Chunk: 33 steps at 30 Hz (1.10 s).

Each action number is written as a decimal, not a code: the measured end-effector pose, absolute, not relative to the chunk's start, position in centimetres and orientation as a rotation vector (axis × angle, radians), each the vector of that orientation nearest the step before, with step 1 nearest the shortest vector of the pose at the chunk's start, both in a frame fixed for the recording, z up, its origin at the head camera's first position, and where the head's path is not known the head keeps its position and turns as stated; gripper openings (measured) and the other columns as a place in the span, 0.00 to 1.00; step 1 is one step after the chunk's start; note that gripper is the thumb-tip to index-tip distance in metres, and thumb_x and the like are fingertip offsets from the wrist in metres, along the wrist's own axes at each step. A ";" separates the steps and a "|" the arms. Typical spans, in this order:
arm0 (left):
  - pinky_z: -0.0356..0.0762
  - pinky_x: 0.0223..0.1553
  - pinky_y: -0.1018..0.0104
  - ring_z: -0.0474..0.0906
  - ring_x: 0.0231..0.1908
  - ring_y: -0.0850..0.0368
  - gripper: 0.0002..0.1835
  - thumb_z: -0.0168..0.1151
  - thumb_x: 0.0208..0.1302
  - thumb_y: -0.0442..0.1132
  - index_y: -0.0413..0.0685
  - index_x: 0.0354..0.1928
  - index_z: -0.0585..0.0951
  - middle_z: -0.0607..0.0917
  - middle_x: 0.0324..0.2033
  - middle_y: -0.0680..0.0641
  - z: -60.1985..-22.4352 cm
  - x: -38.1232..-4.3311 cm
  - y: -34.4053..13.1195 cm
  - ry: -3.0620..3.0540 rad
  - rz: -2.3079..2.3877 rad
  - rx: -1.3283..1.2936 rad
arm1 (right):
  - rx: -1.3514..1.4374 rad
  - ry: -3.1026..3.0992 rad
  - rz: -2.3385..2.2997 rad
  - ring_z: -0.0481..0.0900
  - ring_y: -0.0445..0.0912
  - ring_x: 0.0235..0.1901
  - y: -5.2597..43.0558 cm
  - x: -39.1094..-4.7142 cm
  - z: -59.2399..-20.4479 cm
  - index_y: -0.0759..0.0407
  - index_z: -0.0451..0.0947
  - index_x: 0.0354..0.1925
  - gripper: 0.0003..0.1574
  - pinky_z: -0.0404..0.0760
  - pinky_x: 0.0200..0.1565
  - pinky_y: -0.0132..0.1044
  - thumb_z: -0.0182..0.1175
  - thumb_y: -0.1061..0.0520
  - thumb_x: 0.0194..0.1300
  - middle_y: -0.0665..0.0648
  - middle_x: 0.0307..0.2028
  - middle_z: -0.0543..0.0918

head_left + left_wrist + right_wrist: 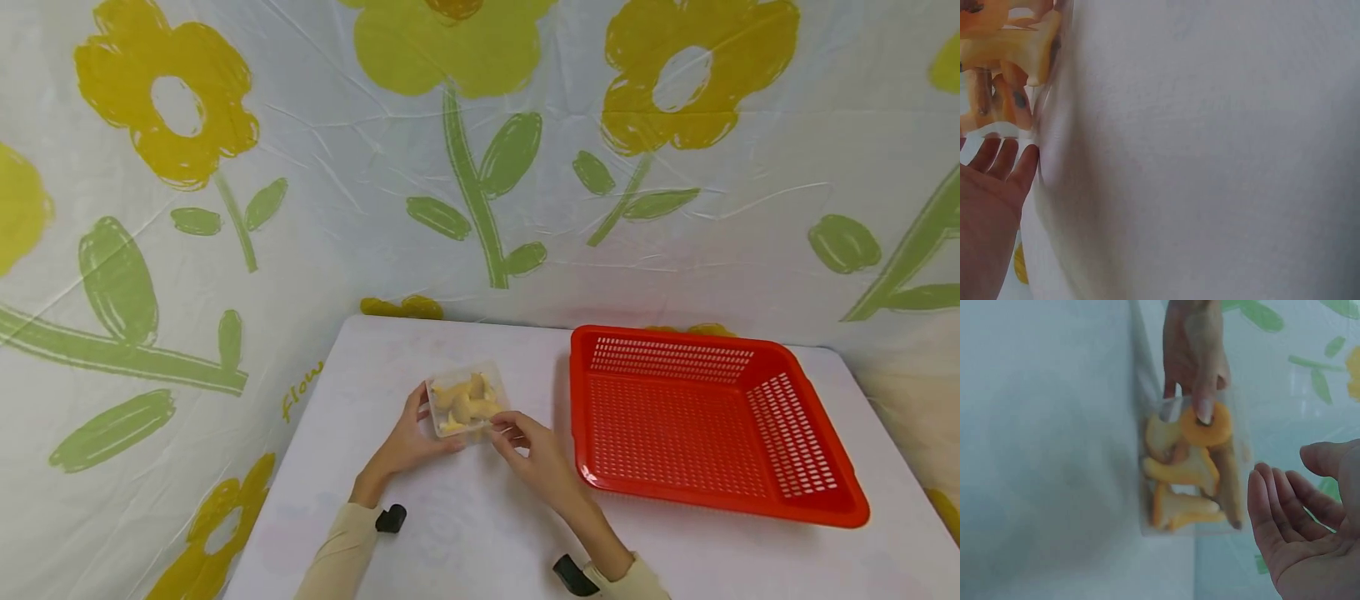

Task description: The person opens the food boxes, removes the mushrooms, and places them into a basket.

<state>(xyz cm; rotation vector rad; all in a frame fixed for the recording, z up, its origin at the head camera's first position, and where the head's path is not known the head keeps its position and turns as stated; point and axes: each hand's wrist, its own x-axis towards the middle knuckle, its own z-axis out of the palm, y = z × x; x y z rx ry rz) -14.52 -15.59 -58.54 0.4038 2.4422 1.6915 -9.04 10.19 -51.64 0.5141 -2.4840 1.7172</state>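
Observation:
A clear plastic box (pixel 489 369) is held over the table left of centre. Inside lie several yellow-orange pieces (pixel 472 407), shaped like mushrooms with flared ends, some with dark spots. My left hand (pixel 408 442) grips the box from its left and near sides; the right wrist view shows that thumb (pixel 1205 407) laid over the box face. My right hand (pixel 536 454) is at the box's near right corner, fingertips right by the edge. In the right wrist view its fingers (pixel 1279 503) are loosely extended beside the box, the thumb well apart from them, nothing between.
A large red plastic basket (pixel 697 500) with slotted walls stands on the right of the table. The white table (pixel 450 533) meets a flower-printed cloth backdrop (pixel 322 167) at the back and left. Dark wrist devices (pixel 573 575) show at both cuffs.

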 end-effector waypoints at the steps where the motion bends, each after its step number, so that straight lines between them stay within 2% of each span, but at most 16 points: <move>1: 0.62 0.71 0.45 0.59 0.72 0.48 0.66 0.84 0.49 0.45 0.48 0.81 0.47 0.59 0.76 0.45 -58.7 -14.5 -15.6 2.459 1.686 0.406 | 0.482 -2.487 1.754 0.84 0.48 0.41 9.9 -9.0 -51.9 0.62 0.83 0.51 0.13 0.87 0.46 0.42 0.68 0.61 0.69 0.51 0.41 0.87; 7: 0.62 0.71 0.47 0.62 0.70 0.49 0.64 0.85 0.49 0.47 0.49 0.80 0.50 0.62 0.74 0.47 -58.9 -14.7 -15.6 2.461 1.682 0.416 | 0.298 -2.483 1.876 0.84 0.44 0.42 8.8 -8.6 -53.6 0.57 0.84 0.49 0.10 0.84 0.45 0.34 0.68 0.57 0.70 0.50 0.40 0.87; 13: 0.64 0.71 0.51 0.64 0.69 0.52 0.64 0.86 0.47 0.48 0.53 0.79 0.51 0.63 0.73 0.50 -59.1 -14.9 -15.7 2.457 1.651 0.385 | 0.273 -2.428 2.087 0.87 0.60 0.43 7.9 -8.6 -54.6 0.63 0.83 0.49 0.10 0.86 0.44 0.35 0.65 0.61 0.71 0.65 0.42 0.88; 16: 0.64 0.70 0.50 0.64 0.69 0.51 0.64 0.86 0.47 0.48 0.52 0.79 0.51 0.63 0.73 0.49 -59.2 -14.9 -15.8 2.454 1.651 0.390 | 0.222 -2.429 2.123 0.86 0.63 0.42 7.6 -8.7 -54.9 0.62 0.84 0.49 0.10 0.87 0.43 0.38 0.65 0.59 0.72 0.67 0.41 0.88; 25: 0.65 0.68 0.44 0.65 0.68 0.47 0.60 0.85 0.49 0.44 0.49 0.78 0.54 0.66 0.71 0.45 -59.2 -15.2 -16.1 2.447 1.691 0.460 | 0.032 -2.330 2.376 0.87 0.62 0.41 6.3 -9.4 -54.5 0.70 0.85 0.50 0.18 0.87 0.46 0.49 0.61 0.55 0.76 0.69 0.42 0.88; 33: 0.64 0.69 0.44 0.64 0.68 0.47 0.61 0.85 0.49 0.45 0.46 0.78 0.53 0.66 0.70 0.45 -58.5 -15.3 -16.0 2.450 1.672 0.480 | -0.236 -2.249 2.563 0.89 0.51 0.35 5.4 -10.0 -53.4 0.75 0.84 0.50 0.25 0.87 0.46 0.48 0.63 0.51 0.75 0.68 0.41 0.89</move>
